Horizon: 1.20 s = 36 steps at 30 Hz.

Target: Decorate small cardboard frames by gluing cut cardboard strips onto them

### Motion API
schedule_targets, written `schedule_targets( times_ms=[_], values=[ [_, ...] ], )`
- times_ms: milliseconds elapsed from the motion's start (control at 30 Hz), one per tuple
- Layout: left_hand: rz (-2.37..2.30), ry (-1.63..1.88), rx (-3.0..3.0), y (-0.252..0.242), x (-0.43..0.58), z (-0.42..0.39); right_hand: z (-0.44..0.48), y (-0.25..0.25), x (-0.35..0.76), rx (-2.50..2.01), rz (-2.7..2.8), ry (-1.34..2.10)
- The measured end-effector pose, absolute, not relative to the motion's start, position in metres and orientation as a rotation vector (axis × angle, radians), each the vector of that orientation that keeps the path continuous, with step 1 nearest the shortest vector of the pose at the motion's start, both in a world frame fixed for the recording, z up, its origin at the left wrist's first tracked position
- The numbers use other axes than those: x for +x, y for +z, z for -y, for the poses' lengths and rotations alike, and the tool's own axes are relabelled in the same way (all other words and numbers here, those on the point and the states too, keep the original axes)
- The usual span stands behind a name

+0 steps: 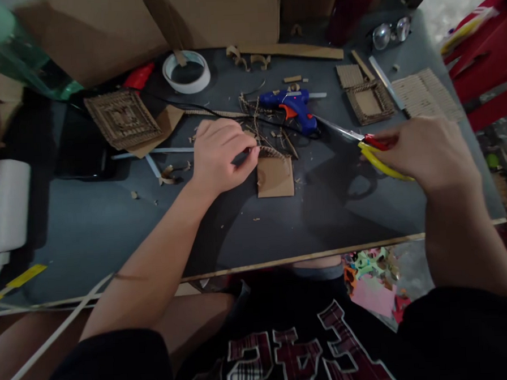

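My left hand (222, 157) pinches the end of a thin corrugated cardboard strip (272, 151), which runs along the top edge of a small cardboard square (275, 178) lying on the table. Over at the right, my right hand (430, 152) is closed on the red and yellow handles of a pair of scissors (379, 156). Their silver blades point up and left, toward the blue glue gun (294, 105) with an orange trigger. Whether the blades are fully together is hard to tell.
Behind lie a tape roll (206, 73), cardboard scraps and glasses (392, 33). A square coiled cardboard piece (122, 117) and a black device (83, 142) are left. A small cardboard frame (370, 102) sits right. A white box (5, 206) and cable stand far left.
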<state>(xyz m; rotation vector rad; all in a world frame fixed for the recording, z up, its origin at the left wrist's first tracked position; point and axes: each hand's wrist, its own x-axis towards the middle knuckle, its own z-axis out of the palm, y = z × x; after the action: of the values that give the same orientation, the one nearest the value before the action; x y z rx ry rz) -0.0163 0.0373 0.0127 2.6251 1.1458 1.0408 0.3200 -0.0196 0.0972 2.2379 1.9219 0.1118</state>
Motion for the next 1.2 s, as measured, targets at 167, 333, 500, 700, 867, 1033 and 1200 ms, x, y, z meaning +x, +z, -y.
schedule_targets(
  times_ms=[167,333,500,700,867,1033,1200],
  values=[
    [-1.15,1.078,2.62,0.017,-0.017,-0.039,0.019,0.111,0.29,2.642,-2.277,-0.022],
    [-1.114,1.088,2.593,0.016,-0.01,-0.035,0.013,0.1,0.23,2.186,-2.77,-0.926],
    [-0.973,0.981,2.527,0.015,-0.011,-0.04,0.004,0.077,0.218,1.806,-2.711,-0.865],
    [-0.953,0.893,2.455,0.022,-0.019,-0.043,0.013,0.058,0.236,1.926,-2.725,-0.739],
    [-0.924,0.929,2.443,0.029,-0.014,-0.035,0.015,0.038,0.226,1.842,-2.877,-0.813],
    [-0.783,0.823,2.39,0.031,-0.007,-0.026,0.009,0.031,0.225,1.807,-3.033,-0.974],
    [-0.898,0.832,2.477,0.029,-0.008,-0.028,0.008,0.032,0.231,1.762,-3.121,-0.869]
  ],
)
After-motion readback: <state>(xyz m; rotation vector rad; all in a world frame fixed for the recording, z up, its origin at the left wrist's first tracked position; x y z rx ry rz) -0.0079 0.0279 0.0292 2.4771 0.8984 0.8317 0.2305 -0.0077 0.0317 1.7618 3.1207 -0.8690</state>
